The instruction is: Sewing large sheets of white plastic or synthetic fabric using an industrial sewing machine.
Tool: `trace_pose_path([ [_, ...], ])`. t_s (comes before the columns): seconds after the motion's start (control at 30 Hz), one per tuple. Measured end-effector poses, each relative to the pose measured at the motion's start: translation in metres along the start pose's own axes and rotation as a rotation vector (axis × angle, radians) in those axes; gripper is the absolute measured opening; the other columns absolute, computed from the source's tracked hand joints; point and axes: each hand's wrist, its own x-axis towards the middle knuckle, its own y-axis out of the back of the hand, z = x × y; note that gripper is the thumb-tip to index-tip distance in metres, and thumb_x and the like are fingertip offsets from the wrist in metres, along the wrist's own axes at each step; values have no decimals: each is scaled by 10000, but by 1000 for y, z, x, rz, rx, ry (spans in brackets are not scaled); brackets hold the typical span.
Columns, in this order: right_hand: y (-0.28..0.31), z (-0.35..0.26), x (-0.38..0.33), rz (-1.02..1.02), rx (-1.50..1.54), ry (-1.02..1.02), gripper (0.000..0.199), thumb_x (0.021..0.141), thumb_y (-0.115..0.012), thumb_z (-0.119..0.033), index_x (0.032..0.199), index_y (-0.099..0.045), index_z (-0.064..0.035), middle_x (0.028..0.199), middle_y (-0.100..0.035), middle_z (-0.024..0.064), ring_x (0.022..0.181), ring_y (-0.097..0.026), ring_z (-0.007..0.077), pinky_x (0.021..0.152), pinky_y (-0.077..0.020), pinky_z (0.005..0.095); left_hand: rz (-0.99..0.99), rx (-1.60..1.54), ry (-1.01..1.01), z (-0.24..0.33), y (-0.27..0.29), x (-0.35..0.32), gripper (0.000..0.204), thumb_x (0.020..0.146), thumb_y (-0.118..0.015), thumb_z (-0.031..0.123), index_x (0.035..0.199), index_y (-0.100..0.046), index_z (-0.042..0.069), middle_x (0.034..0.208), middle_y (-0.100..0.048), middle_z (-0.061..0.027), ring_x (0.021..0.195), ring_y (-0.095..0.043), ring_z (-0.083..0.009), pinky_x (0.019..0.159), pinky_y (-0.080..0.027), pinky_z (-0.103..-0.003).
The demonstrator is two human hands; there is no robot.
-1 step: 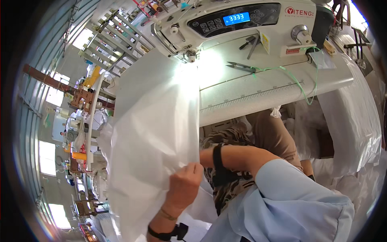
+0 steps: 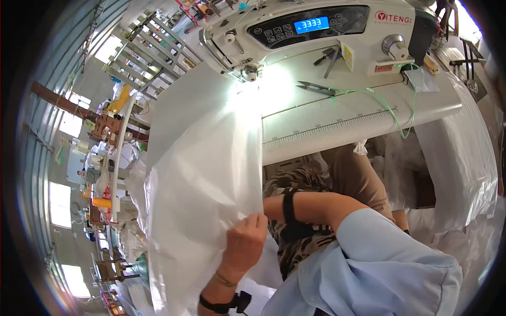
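A large white sheet (image 2: pixel 197 195) of thin, slightly shiny material runs down from under the needle area of a white sewing machine (image 2: pixel 316 23) and hangs over the table's near edge. My left hand (image 2: pixel 246 239) is closed on the sheet's right edge, knuckles up. My right forearm (image 2: pixel 321 203) reaches across from the right. The right hand itself is hidden behind the sheet's edge, next to the left fist, so its fingers do not show. Bright lamp light washes out the spot under the machine head (image 2: pixel 250 73).
Dark thread snips (image 2: pixel 316 88) and a green thread (image 2: pixel 377 95) lie on the machine table (image 2: pixel 327 124), right of the needle. Farther back are a small dark tool (image 2: pixel 326 55) and a ruler scale along the front. More white sheeting (image 2: pixel 458 163) drapes over the right side.
My left hand has shifted slightly right and down. The sheet's left side has spread a little and its folds have changed. Both hands keep the same place at the edge.
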Motion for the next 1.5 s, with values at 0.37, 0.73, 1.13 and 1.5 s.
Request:
trace_pose_path([
  [0.37,91,-51,-96,-379,-409,-414,226,906,-539,-146,1075,-600,-8,993,-661,178,984,-627,327,852,-498,407,240,-102,235,27,-81,-10,140,806,-625,53,926,-576,2,783,-556,-105,679,-623,-260,570,-503,-353],
  [0.73,176,-83,-55,-105,-1195,160,188,853,-634,-31,1029,-615,-96,1089,-590,58,905,-653,276,765,-543,392,364,-323,481,36,-66,-7,179,744,-631,4,922,-647,21,847,-548,-82,847,-555,-275,717,-487,-394],
  [1.13,192,-84,-42,-168,-1182,71,96,882,-620,-88,959,-571,-57,1001,-583,50,831,-645,266,730,-528,392,272,-506,475,46,-50,-23,608,795,-559,-13,1388,-427,-40,943,-583,-133,759,-633,-294,651,-510,-381],
  [1.5,198,-65,-35,-21,-1298,118,83,915,-606,-159,972,-617,-100,995,-590,24,829,-644,233,743,-508,377,400,-457,446,39,-60,-23,565,804,-605,8,1341,-459,-91,896,-492,-122,785,-597,-262,651,-512,-362],
])
